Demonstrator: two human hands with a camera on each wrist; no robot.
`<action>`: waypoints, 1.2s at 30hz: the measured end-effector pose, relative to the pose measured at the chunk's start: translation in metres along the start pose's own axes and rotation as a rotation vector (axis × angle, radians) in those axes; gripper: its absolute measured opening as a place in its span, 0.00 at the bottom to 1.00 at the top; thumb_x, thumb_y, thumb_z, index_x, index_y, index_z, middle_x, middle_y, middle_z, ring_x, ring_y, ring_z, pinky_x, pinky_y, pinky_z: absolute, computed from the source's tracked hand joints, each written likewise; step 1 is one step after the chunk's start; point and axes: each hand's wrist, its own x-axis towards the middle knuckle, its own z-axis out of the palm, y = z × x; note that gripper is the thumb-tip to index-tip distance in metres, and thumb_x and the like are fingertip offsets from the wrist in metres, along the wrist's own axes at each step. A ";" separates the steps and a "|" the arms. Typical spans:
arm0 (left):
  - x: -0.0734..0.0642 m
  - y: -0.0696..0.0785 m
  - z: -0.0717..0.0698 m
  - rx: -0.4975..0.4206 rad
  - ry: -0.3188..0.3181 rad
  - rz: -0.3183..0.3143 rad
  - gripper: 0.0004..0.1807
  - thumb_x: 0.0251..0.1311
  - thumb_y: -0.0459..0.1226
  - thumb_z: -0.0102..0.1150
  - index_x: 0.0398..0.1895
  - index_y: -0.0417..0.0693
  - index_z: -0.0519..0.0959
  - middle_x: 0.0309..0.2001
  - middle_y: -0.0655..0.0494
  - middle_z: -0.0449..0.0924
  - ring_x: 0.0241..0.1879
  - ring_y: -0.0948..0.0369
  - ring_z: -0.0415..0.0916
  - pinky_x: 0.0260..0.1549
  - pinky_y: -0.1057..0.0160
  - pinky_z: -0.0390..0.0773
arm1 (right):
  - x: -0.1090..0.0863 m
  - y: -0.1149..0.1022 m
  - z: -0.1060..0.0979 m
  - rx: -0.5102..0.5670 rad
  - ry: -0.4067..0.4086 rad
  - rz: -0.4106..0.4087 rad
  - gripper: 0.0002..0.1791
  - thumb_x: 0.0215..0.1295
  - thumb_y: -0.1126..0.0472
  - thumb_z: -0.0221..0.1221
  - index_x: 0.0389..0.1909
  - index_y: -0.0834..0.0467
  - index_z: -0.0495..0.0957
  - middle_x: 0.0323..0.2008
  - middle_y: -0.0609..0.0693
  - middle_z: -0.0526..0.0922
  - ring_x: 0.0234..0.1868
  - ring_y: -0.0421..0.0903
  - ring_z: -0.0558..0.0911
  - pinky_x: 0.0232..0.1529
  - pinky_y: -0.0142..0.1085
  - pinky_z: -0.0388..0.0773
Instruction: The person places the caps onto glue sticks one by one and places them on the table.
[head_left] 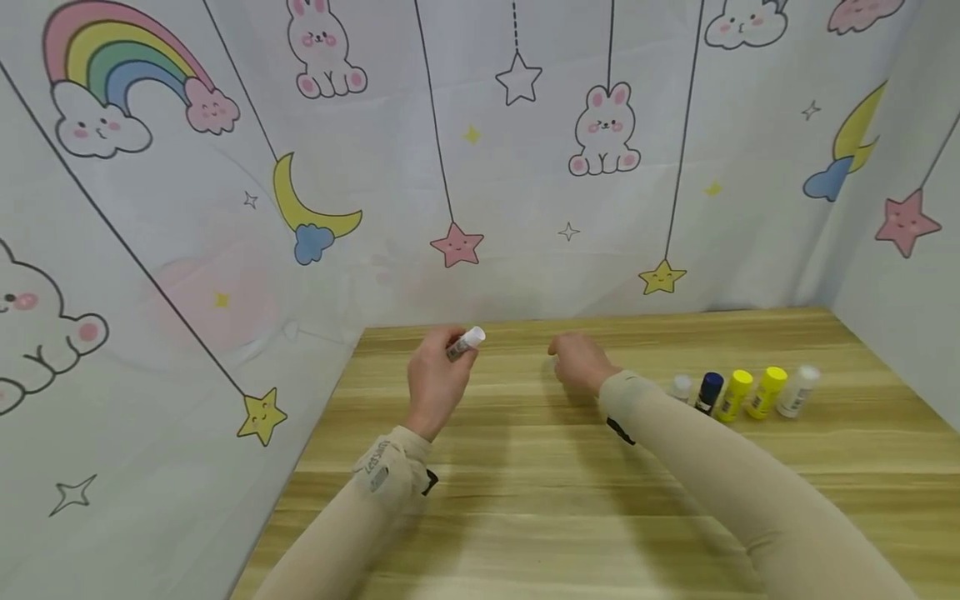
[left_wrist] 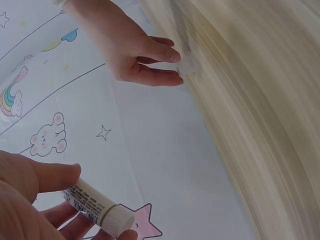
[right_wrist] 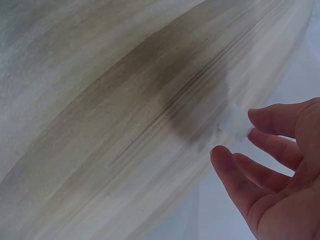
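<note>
My left hand [head_left: 438,371] grips a white glue stick [head_left: 467,342] above the left part of the table. In the left wrist view, its printed label and barcode show between thumb and fingers, and a plain white end points toward the lower right. Over the far middle of the table, my right hand [head_left: 581,361] is held low. Its thumb and a fingertip pinch the edge of a small translucent whitish piece [right_wrist: 234,122] near the wood surface, while the other fingers spread apart. That piece is blurred, and its kind cannot be told.
Right of the right forearm, several glue sticks stand in a row: a white one [head_left: 681,387] partly hidden by the sleeve, a dark blue one [head_left: 708,393], two yellow ones and another white one [head_left: 799,392]. A printed curtain [head_left: 517,192] encloses the wooden table [head_left: 525,533].
</note>
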 end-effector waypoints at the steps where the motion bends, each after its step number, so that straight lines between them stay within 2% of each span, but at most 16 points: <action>1: 0.001 0.001 0.000 -0.002 0.000 0.006 0.16 0.58 0.35 0.73 0.50 0.46 0.83 0.44 0.53 0.84 0.42 0.56 0.83 0.42 0.53 0.82 | 0.000 0.001 -0.001 0.000 0.003 0.002 0.21 0.66 0.73 0.52 0.59 0.65 0.80 0.59 0.60 0.80 0.62 0.60 0.76 0.55 0.51 0.78; 8: 0.002 0.007 0.002 -0.017 -0.008 0.036 0.14 0.58 0.35 0.73 0.48 0.47 0.84 0.43 0.53 0.84 0.41 0.56 0.82 0.41 0.52 0.81 | 0.000 0.007 -0.002 -0.012 0.050 0.001 0.18 0.66 0.74 0.56 0.56 0.66 0.81 0.56 0.61 0.81 0.60 0.60 0.78 0.55 0.51 0.78; 13: -0.011 0.004 0.004 -0.021 -0.013 0.001 0.14 0.57 0.35 0.73 0.47 0.46 0.85 0.42 0.54 0.84 0.40 0.56 0.82 0.40 0.52 0.81 | -0.001 0.009 0.012 -0.037 0.071 -0.035 0.16 0.62 0.76 0.56 0.48 0.66 0.85 0.51 0.61 0.84 0.54 0.58 0.82 0.52 0.49 0.80; 15: -0.017 0.002 0.006 -0.014 -0.023 -0.011 0.14 0.57 0.35 0.73 0.47 0.47 0.85 0.42 0.54 0.84 0.40 0.56 0.82 0.40 0.52 0.81 | -0.004 0.010 0.019 -0.032 0.083 -0.037 0.14 0.61 0.77 0.57 0.43 0.65 0.86 0.47 0.59 0.86 0.49 0.54 0.84 0.48 0.46 0.81; 16: -0.020 0.002 0.007 -0.013 -0.026 -0.013 0.14 0.57 0.35 0.74 0.47 0.47 0.85 0.42 0.54 0.84 0.40 0.56 0.82 0.40 0.52 0.81 | -0.006 0.011 0.022 -0.028 0.084 -0.031 0.12 0.61 0.77 0.57 0.39 0.64 0.86 0.44 0.56 0.86 0.43 0.50 0.84 0.43 0.43 0.81; 18: -0.024 0.001 0.008 -0.011 -0.030 -0.017 0.14 0.56 0.35 0.74 0.47 0.47 0.85 0.41 0.54 0.84 0.40 0.56 0.82 0.40 0.52 0.81 | -0.009 0.012 0.027 -0.018 0.087 -0.016 0.11 0.59 0.78 0.57 0.27 0.60 0.83 0.33 0.49 0.84 0.31 0.43 0.77 0.32 0.37 0.74; 20: -0.027 0.002 0.009 -0.010 -0.026 -0.012 0.15 0.55 0.35 0.75 0.46 0.46 0.85 0.41 0.53 0.84 0.39 0.55 0.82 0.39 0.52 0.81 | -0.012 0.013 0.028 -0.005 0.085 -0.008 0.15 0.57 0.78 0.57 0.19 0.56 0.73 0.23 0.45 0.72 0.22 0.41 0.64 0.24 0.37 0.61; 21: -0.028 0.002 0.010 -0.010 -0.024 -0.008 0.15 0.55 0.34 0.75 0.46 0.46 0.85 0.41 0.53 0.84 0.39 0.55 0.82 0.39 0.52 0.81 | -0.014 0.013 0.027 -0.001 0.085 -0.002 0.17 0.57 0.78 0.57 0.18 0.55 0.69 0.21 0.44 0.67 0.22 0.42 0.59 0.24 0.37 0.57; 22: -0.029 0.002 0.010 -0.007 -0.022 -0.004 0.15 0.55 0.34 0.75 0.46 0.46 0.85 0.41 0.53 0.84 0.39 0.55 0.82 0.39 0.52 0.81 | -0.015 0.013 0.026 0.012 0.083 -0.001 0.17 0.56 0.78 0.56 0.18 0.55 0.66 0.20 0.46 0.63 0.22 0.44 0.56 0.25 0.39 0.54; 23: -0.029 0.003 0.010 -0.005 -0.019 0.002 0.15 0.55 0.35 0.75 0.46 0.46 0.85 0.41 0.53 0.84 0.39 0.55 0.82 0.39 0.52 0.81 | -0.017 0.013 0.024 0.015 0.096 -0.002 0.16 0.56 0.77 0.57 0.18 0.56 0.69 0.21 0.46 0.66 0.22 0.42 0.59 0.24 0.38 0.56; 25: -0.028 0.004 0.011 0.000 -0.016 0.019 0.15 0.56 0.35 0.75 0.46 0.46 0.85 0.41 0.53 0.84 0.39 0.55 0.82 0.39 0.52 0.81 | -0.019 0.012 0.019 0.022 0.116 -0.006 0.09 0.57 0.77 0.57 0.23 0.61 0.78 0.26 0.49 0.77 0.25 0.43 0.73 0.26 0.36 0.70; 26: -0.027 0.005 0.011 0.006 -0.013 0.027 0.15 0.56 0.35 0.75 0.46 0.46 0.85 0.41 0.53 0.84 0.39 0.55 0.83 0.39 0.52 0.81 | -0.020 0.012 0.015 0.032 0.127 -0.006 0.07 0.58 0.76 0.57 0.30 0.65 0.83 0.32 0.53 0.83 0.33 0.47 0.81 0.32 0.40 0.78; 27: -0.025 0.006 0.011 0.006 -0.010 0.033 0.15 0.56 0.35 0.75 0.46 0.46 0.85 0.40 0.53 0.84 0.39 0.55 0.83 0.39 0.51 0.81 | -0.021 0.011 0.012 0.039 0.139 -0.007 0.11 0.58 0.75 0.57 0.39 0.67 0.85 0.41 0.57 0.86 0.43 0.52 0.84 0.42 0.45 0.82; 29: -0.022 0.007 0.011 0.012 0.000 0.041 0.15 0.55 0.35 0.75 0.46 0.45 0.85 0.40 0.53 0.84 0.39 0.55 0.83 0.39 0.51 0.81 | -0.023 0.011 0.006 0.061 0.155 -0.004 0.18 0.60 0.74 0.57 0.51 0.68 0.83 0.52 0.61 0.84 0.57 0.59 0.80 0.53 0.51 0.80; 33: -0.015 0.010 0.012 0.014 0.013 0.047 0.14 0.54 0.35 0.76 0.45 0.46 0.86 0.40 0.53 0.84 0.38 0.55 0.82 0.39 0.52 0.81 | -0.025 0.009 -0.006 0.111 0.182 0.006 0.19 0.62 0.71 0.56 0.54 0.66 0.83 0.54 0.60 0.83 0.54 0.56 0.82 0.51 0.49 0.81; 36: -0.017 0.011 0.015 0.005 -0.002 0.048 0.14 0.55 0.34 0.75 0.45 0.46 0.86 0.40 0.53 0.84 0.39 0.55 0.83 0.39 0.52 0.82 | -0.032 0.009 -0.010 0.126 0.211 0.009 0.19 0.62 0.70 0.58 0.54 0.63 0.83 0.52 0.58 0.84 0.49 0.53 0.84 0.47 0.47 0.82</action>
